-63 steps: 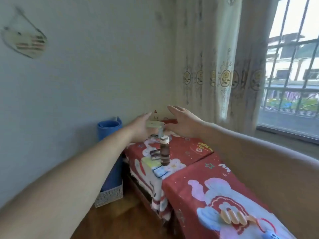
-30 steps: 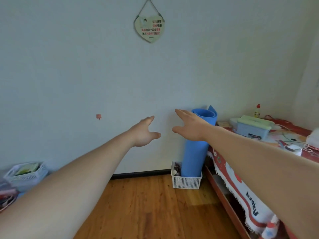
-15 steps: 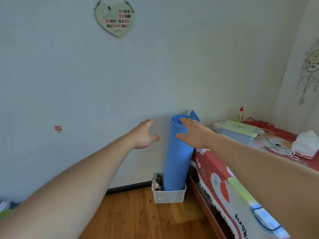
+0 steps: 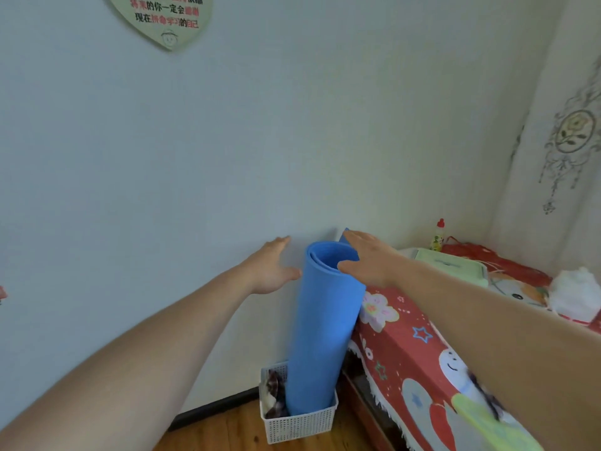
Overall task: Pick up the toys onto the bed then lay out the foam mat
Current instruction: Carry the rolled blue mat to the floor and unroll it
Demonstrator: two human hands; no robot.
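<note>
A rolled blue foam mat point(image 4: 320, 336) stands upright in a white mesh basket point(image 4: 300, 424) against the wall, beside the bed. My right hand point(image 4: 370, 260) rests over the roll's top right rim, fingers spread, thumb on its front edge. My left hand point(image 4: 271, 268) hovers open just left of the roll's top, thumb close to its side; whether it touches is unclear. No toys show clearly in view.
The bed point(image 4: 422, 353), with a red cartoon cover, runs along the right. On it lie a pale green lidded box point(image 4: 452, 263), a small bottle with a red cap point(image 4: 437, 236) and a white bundle point(image 4: 575, 292). A curtain point(image 4: 566, 131) hangs at right. Wooden floor below.
My view swung from the bed and window to the wall corner and closed in on the blue roll. Both hands reached forward; my right hand now lies on the roll's top.
</note>
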